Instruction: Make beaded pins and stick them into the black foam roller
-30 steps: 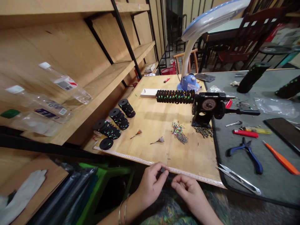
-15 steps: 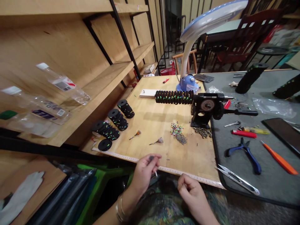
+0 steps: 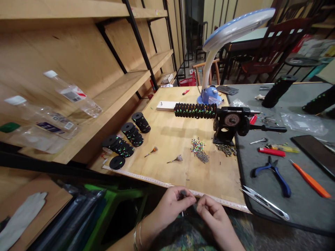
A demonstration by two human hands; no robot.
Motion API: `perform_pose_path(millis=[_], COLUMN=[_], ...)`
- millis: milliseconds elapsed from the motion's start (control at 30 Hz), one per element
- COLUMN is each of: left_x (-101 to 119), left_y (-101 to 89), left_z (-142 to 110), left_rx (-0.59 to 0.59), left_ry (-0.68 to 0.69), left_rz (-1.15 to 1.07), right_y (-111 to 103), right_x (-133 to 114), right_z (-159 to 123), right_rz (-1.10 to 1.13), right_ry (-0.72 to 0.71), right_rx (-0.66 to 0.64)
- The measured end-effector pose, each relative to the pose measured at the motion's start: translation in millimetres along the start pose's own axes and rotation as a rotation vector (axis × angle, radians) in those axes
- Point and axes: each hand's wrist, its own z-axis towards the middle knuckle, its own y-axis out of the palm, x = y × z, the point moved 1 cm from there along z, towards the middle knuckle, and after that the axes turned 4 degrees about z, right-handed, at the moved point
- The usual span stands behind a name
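Note:
My left hand (image 3: 170, 206), with bangles at its wrist, is closed on a small dark thing (image 3: 184, 192) with a thin white end below the fingers; its kind is unclear. Close by on the right is my right hand (image 3: 214, 213), thumb and fingers pinched together. What it holds, if anything, is too small to name. Both hands are at the table's front edge, fingertips almost meeting. Beyond them lie a grey feather-like tuft (image 3: 178, 158), an orange one (image 3: 154, 150), a pile of colourful beads (image 3: 196, 145) and small grey metal pieces (image 3: 202, 157).
A black hand-cranked winder (image 3: 231, 122) carries a row of black spools (image 3: 195, 111). More spool stacks (image 3: 119, 145) stand at left. Blue pliers (image 3: 274, 174), thread snips (image 3: 265, 203) and an orange-handled tool (image 3: 311, 179) lie on the grey mat (image 3: 300, 212). A lamp (image 3: 209, 96) stands behind.
My left hand has moved right and a little down with the small dark thing, up to my right hand. The right hand has stayed nearly in place. The view has shifted slightly.

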Motion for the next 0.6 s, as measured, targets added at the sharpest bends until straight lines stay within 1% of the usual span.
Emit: perform_pose_path(millis=[167,333,400,500,600], left_x=[8.2,16.2,22.1,31.2,35.9], left_y=[0.5,2.5,3.8,4.6,4.0], left_z=[0.1,-7.3,-9.3,-11.0,-11.1], left_rx=[0.061,0.112,0.111,0.121,0.130], left_ry=[0.105,0.207,0.235,0.257,0.283], left_rz=[0.130,0.321,0.408,0.509,0.588], right_y=[-2.3,0.7,3.7,4.9,1.4], right_x=[-14.9,-27.3,-25.4,-15.9,-5.0], right_z=[-0.9,-1.4,0.9,7.6,16.1], right_rz=[-0.040,-0.019,0.017,0.051,-0.004], right_ry=[-0.004,-0.047,-0.010,0.045,0.029], right_rx=[-0.049,-0.009,-0.047,-0.125,-0.168])
